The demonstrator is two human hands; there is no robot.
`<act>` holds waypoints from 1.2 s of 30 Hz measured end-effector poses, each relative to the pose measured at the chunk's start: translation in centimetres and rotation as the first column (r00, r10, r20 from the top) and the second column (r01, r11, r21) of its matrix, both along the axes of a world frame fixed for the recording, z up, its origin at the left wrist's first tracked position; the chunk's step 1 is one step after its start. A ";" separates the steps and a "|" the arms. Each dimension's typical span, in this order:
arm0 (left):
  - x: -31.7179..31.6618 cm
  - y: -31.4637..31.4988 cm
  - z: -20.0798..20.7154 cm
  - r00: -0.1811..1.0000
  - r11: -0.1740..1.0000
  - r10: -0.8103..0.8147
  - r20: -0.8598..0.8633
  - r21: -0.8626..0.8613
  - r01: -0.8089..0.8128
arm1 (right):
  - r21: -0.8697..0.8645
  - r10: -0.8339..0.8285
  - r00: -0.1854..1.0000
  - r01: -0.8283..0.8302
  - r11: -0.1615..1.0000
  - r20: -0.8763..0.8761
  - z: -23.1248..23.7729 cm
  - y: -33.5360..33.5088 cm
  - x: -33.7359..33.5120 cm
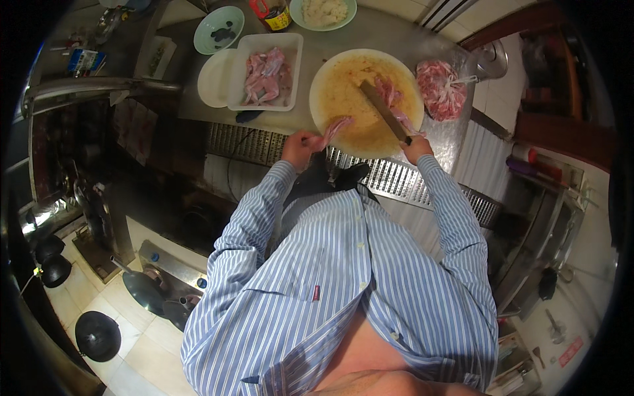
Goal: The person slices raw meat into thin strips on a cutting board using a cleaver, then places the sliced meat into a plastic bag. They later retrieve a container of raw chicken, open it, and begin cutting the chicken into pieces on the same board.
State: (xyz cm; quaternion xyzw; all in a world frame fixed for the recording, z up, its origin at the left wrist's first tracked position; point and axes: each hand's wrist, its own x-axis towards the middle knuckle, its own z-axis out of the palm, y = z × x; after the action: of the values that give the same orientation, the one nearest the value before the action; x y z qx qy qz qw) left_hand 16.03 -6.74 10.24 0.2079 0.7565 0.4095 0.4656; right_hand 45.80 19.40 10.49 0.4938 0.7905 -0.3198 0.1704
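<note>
A round, worn chopping board (340, 82) lies on the steel counter in front of me. My right hand (416, 149) is closed round the handle of a cleaver (384, 111), whose blade points up and left across the board. Beyond the blade lie pieces of raw meat (388, 92). At the board's near left edge my left hand (299, 148) grips one end of a thin raw meat piece (337, 127); its other end reaches over the board. The cleaver and this piece are apart.
Left of the board stands a white tub (297, 72) with raw meat, partly over a white lid (212, 79). Behind are two pale green bowls and a red-capped bottle (274, 13). A plastic bag of meat (441, 89) sits at right. A perforated metal grate (389, 179) runs along the near edge.
</note>
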 end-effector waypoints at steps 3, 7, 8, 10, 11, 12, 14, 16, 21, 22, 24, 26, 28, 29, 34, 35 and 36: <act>0.2 2.3 0.8 0.999 0.953 -0.035 0.034 0.303 0.023 | -0.064 -0.124 0.990 0.120 0.991 -0.068 1.1 -1.1 1.9; 1.1 6.2 1.8 0.997 0.915 0.002 -0.081 0.402 0.031 | -0.079 -0.277 0.930 0.266 0.961 -0.242 3.1 -5.3 2.9; 1.1 6.9 1.5 0.989 0.956 -0.024 -0.145 0.286 0.065 | -0.048 -0.304 0.916 0.302 0.952 -0.264 3.7 -6.2 2.7; 1.1 7.6 0.0 0.954 0.968 -0.077 -0.288 0.207 0.140 | -0.050 -0.334 0.885 0.337 0.940 -0.325 5.1 -7.8 1.8; 0.9 7.8 -1.3 0.957 0.984 -0.086 -0.277 0.126 0.125 | -0.054 -0.330 0.885 0.331 0.942 -0.328 5.9 -8.3 1.2; 0.7 7.9 -2.8 0.957 0.990 -0.082 -0.278 0.088 0.110 | -0.060 -0.332 0.895 0.330 0.942 -0.298 6.8 -8.6 0.5; 0.0 7.7 -5.8 0.947 0.995 -0.081 -0.310 0.032 0.095 | 0.002 -0.265 0.905 0.281 0.960 -0.332 8.5 -9.0 -1.0; -0.5 7.3 -8.3 0.928 0.996 -0.093 -0.361 -0.025 0.090 | 0.074 -0.209 0.879 0.265 0.961 -0.429 9.6 -9.9 -2.1; -0.5 6.8 -9.7 0.893 0.995 -0.073 -0.444 0.031 0.096 | -0.001 -0.255 0.723 0.332 0.943 -0.643 6.5 -10.6 -5.2; -0.5 6.8 -9.3 0.894 0.994 -0.075 -0.442 0.040 0.103 | 0.025 -0.236 0.868 0.274 0.962 -0.436 5.2 -9.8 -5.7; -0.4 6.7 -8.1 0.914 0.994 -0.099 -0.394 0.009 0.112 | -0.013 -0.139 0.986 0.140 0.990 0.088 3.1 -8.5 -5.9; -0.7 6.5 -6.7 0.942 0.995 -0.069 -0.329 0.044 0.088 | -0.060 -0.137 0.986 0.142 0.988 0.091 1.8 -7.6 -5.6; -0.7 5.6 -5.2 0.979 0.998 -0.037 -0.203 0.040 0.046 | -0.096 -0.155 0.976 0.171 0.981 0.153 1.1 -7.5 -5.1; -1.0 5.5 -4.5 0.993 0.991 0.013 -0.120 0.134 0.004 | -0.082 -0.165 0.972 0.180 0.980 0.168 0.8 -7.2 -5.1; -0.3 4.3 -0.6 0.981 0.956 0.086 0.175 0.263 -0.131 | -0.085 -0.127 0.986 0.137 0.987 0.111 0.5 -7.2 -4.7; -0.2 4.7 -0.3 0.982 0.950 0.073 0.177 0.287 -0.122 | -0.105 -0.130 0.989 0.136 0.985 0.067 0.8 -7.1 -4.6; -0.2 5.4 -0.1 0.985 0.945 0.071 0.154 0.305 -0.116 | -0.110 -0.158 0.987 0.156 0.982 -0.010 1.4 -7.1 -4.5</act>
State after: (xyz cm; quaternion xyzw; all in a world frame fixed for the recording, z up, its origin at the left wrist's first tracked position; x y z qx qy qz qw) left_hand 15.82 -1.33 10.15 0.2133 0.6561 0.5597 0.4591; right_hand 41.26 12.29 11.87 0.5418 0.7319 -0.3794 0.1638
